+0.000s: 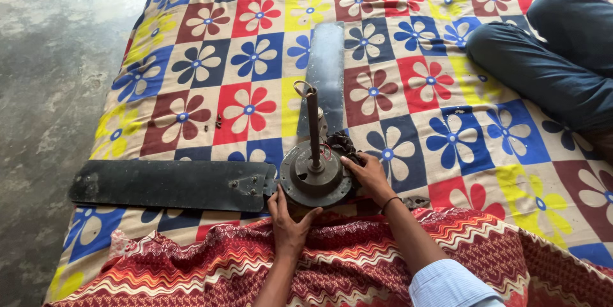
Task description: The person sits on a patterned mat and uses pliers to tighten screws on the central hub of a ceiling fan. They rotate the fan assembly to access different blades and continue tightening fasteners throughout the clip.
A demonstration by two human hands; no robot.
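Head view looks down on a bed covered by a flowered patchwork sheet, with a grey concrete floor along its left edge. Near the bed's front edge lies a dismantled ceiling fan: one dark blade stretches left toward the left edge, a second blade points away toward the far edge, and both meet at the round motor housing, from which a rusty rod stands upright. The left hand rests flat against the housing's near rim, fingers spread, clamped on nothing. The right hand touches the housing's right side by a tangle of wires, fingers curled on the rim. A red zigzag cloth covers the front edge. Another person's legs in blue trousers lie at the far right corner.
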